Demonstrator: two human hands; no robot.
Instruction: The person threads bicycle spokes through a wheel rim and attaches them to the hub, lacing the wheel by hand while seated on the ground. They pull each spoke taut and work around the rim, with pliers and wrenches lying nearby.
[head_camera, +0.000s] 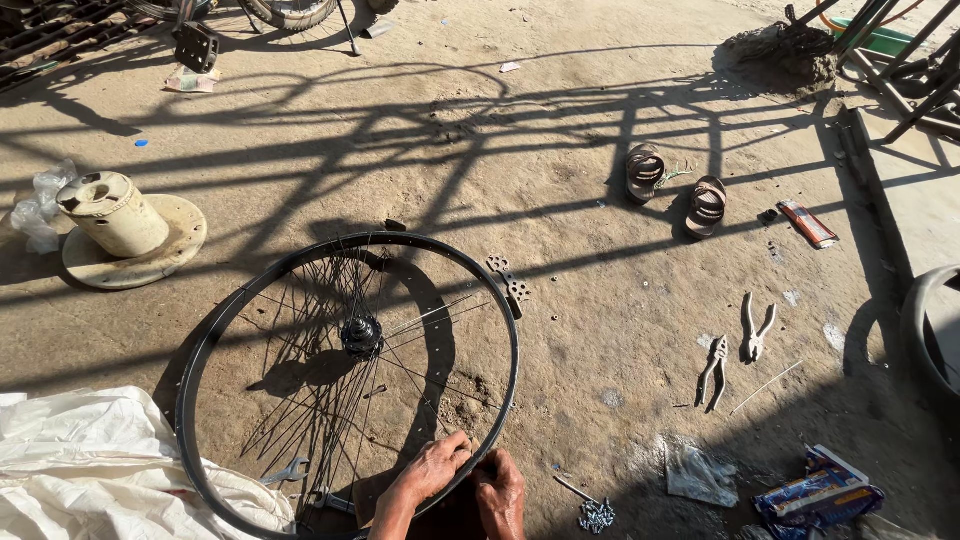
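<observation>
Two hands meet at the near edge of a black metal wheel rim (205, 340), a thin round hoop lying almost flat on the rough, dusty concrete floor (560, 200), its hub (361, 335) axle pointing up and loose wire spokes (420, 320) fanning out. The left hand (432, 470) curls closed over the rim, and the right hand (500, 488), fingers bent, pinches at the same spot. Steel pliers (714, 370) lie well right.

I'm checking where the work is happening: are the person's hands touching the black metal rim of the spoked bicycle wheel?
Touching. The head view shows the left hand and the right hand both gripping the black metal rim of the spoked bicycle wheel at its near edge, fingers wrapped over it.
</observation>
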